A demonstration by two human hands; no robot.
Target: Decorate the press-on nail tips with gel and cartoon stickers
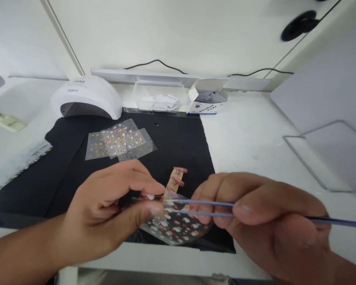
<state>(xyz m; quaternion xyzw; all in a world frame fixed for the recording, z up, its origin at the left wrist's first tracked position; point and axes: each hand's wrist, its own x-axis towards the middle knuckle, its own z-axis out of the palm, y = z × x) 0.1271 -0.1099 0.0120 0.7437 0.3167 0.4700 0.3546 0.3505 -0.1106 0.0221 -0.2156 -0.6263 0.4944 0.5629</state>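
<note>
Between the thumb and index finger of my left hand (112, 209) is pinched a clear nail sticker sheet (178, 229) with small white, red and orange designs. My right hand (255, 209) grips a pair of blue-purple tweezers (210, 208), their tips pointing left at the sheet's upper edge beside my left fingertips. Whether the tips hold a sticker I cannot tell. Just behind the sheet, a beige strip (171, 185) carries pink false nails (177, 181) with silvery decorations; its lower end is hidden by the sheet.
Several more sticker sheets (121, 138) overlap on the black mat (180, 138). Along the back stand a white nail lamp (87, 95), a clear plastic box (160, 97) with white packets and an open alcohol pads box (206, 101). A metal wire stand (311, 174) is at right.
</note>
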